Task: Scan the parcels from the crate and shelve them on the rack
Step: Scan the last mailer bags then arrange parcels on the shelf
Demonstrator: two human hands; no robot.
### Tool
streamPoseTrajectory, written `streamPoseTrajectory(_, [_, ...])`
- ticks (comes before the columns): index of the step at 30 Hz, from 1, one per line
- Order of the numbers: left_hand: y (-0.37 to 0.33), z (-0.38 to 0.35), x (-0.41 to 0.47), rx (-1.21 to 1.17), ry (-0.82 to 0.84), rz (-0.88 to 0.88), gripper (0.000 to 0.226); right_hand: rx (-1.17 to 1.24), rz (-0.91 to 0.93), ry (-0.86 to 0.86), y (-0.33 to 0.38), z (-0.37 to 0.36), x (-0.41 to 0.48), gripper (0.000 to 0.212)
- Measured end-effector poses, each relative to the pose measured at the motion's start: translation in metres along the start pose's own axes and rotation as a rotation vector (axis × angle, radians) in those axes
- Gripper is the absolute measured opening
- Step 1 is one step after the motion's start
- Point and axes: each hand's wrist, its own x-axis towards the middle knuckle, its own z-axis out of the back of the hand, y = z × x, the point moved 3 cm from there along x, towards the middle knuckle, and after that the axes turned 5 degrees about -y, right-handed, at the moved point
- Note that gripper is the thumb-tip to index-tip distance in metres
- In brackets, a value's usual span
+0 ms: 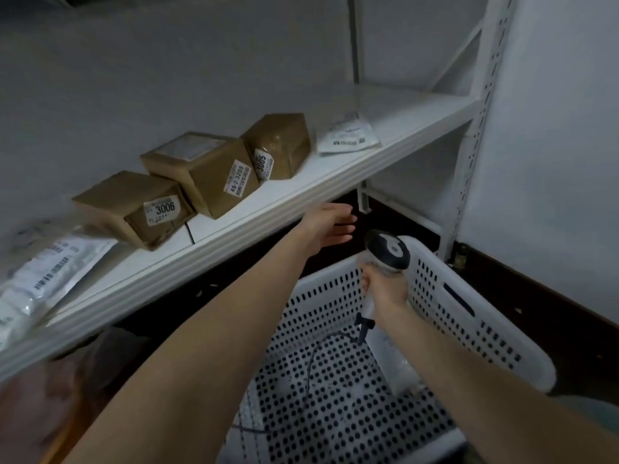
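Parcels: three brown boxes (204, 172) in a row on the shelf, centre-left of frame, number labels facing out; flat white mailer (348, 135) just right of them; white bags (43, 272) at far left.
Shelf (268, 216): white board, running lower left to upper right.
Crate (469, 303): white, perforated, lower centre-right, below the shelf.
Scanner (387, 251): upright over crate's far rim; cable (321, 346) hangs into crate.
Right hand (385, 289): wrapped round scanner handle.
Left hand (330, 226): fingers loose, holding nothing, just under shelf's front edge.

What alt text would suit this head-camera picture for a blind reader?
A person's right hand grips a barcode scanner over a white perforated crate; the open left hand hovers below a white shelf holding three brown boxes.
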Motion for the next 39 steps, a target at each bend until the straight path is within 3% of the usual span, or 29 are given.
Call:
streamPoseTrajectory(3, [0.046, -0.007, -0.005, 0.102, -0.016, 0.063, 0.018, 0.027, -0.071, -0.082, -0.032, 0.038, 0.01, 0.012])
streamPoseTrajectory(10, [0.151, -0.036, 0.0, 0.279, 0.085, 0.274, 0.007, 0.02, -0.322, -0.151, -0.092, 0.108, 0.048, 0.011])
streamPoseTrajectory(19, [0.247, -0.057, 0.025, 0.277, 0.086, 0.464, 0.017, 0.025, -0.542, -0.195, -0.166, 0.114, 0.098, 0.024])
streamPoseTrajectory(22, [0.27, -0.064, 0.032, 0.291, 0.095, 0.5, 0.014, -0.051, -0.583, -0.16, -0.177, 0.107, 0.104, 0.015])
streamPoseTrajectory(24, [0.281, -0.067, 0.033, 0.31, 0.103, 0.51, 0.013, -0.112, -0.59, -0.142, -0.184, 0.106, 0.109, 0.027])
streamPoseTrajectory(28, [0.309, -0.075, 0.043, 0.334, 0.104, 0.563, 0.009, -0.345, -0.507, -0.14, -0.191, 0.112, 0.132, 0.018])
streamPoseTrajectory(30, [0.322, -0.078, 0.049, 0.335, 0.096, 0.592, 0.007, -0.474, -0.485, -0.155, -0.192, 0.118, 0.142, 0.026])
streamPoseTrajectory(33, [0.345, -0.087, 0.063, 0.352, 0.095, 0.595, 0.029, -0.625, -0.445, -0.14, -0.192, 0.121, 0.162, 0.032])
streamPoseTrajectory(36, [0.371, -0.095, 0.076, 0.383, 0.096, 0.629, 0.044, -0.79, -0.354, -0.093, -0.193, 0.119, 0.185, 0.056])
streamPoseTrajectory(39, [0.4, -0.101, 0.083, 0.358, 0.085, 0.669, 0.052, -0.728, -0.205, 0.007, -0.194, 0.113, 0.211, 0.064])
